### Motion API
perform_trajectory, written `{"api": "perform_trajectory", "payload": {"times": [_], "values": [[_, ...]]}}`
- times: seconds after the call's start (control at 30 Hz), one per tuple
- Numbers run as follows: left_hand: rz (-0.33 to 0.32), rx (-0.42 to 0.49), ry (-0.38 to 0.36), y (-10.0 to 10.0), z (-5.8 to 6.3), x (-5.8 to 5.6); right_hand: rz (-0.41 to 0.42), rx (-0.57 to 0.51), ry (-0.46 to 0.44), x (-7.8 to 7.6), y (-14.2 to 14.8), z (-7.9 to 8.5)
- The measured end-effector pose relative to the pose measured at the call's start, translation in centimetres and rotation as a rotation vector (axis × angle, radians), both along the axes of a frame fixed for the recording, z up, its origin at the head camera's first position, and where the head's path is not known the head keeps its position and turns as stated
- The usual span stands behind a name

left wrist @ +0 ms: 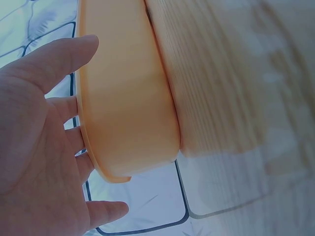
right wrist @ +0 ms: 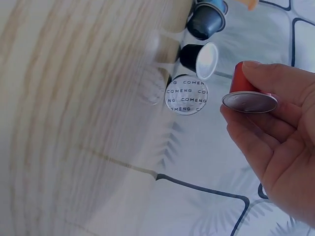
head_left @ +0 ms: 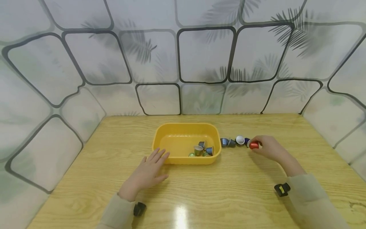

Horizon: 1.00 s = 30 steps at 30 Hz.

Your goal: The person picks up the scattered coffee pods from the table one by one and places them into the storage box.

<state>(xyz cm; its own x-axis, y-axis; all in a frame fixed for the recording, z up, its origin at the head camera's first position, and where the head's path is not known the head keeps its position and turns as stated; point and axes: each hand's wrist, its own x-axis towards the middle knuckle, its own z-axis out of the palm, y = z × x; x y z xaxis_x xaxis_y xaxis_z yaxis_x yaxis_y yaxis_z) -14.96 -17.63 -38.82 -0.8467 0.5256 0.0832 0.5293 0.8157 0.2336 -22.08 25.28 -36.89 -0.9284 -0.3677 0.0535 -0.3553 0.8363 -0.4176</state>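
While the spread left hand (head_left: 147, 174) touches the tray (head_left: 187, 161), the right hand (head_left: 269, 148) pinches 1 red capsule (head_left: 253, 145).

Clock directions run from the middle of the head view. A pale grey-white back wall (head_left: 204, 55) spans 12 o'clock, with a left wall (head_left: 34, 98) at 9 and a right wall (head_left: 350, 98) at 3; all 3 carry rounded 4-sided outlines in black and grey. Feathery leaf prints (head_left: 295, 35) look darkest at 2 o'clock, others fainter at 11. The yellowish wood-grain tabletop (head_left: 206, 197) meets the back wall along a straight edge. White glare (head_left: 180, 217) shines on it at 6 o'clock; a brownish mark (head_left: 356, 205) sits at 4.
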Motion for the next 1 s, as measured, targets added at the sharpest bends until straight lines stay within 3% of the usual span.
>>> {"api": "perform_trajectory", "payload": {"times": [0.5, 1.0], "values": [[0.004, 0.001, -0.009, 0.0, -0.1, 0.0, -0.019, -0.083, 0.087, 0.8, -0.6, 0.2], [-0.004, -0.009, 0.000, 0.1, 0.1, 0.0, 0.012, -0.138, 0.117, 0.4, -3.3, 0.2]]}}
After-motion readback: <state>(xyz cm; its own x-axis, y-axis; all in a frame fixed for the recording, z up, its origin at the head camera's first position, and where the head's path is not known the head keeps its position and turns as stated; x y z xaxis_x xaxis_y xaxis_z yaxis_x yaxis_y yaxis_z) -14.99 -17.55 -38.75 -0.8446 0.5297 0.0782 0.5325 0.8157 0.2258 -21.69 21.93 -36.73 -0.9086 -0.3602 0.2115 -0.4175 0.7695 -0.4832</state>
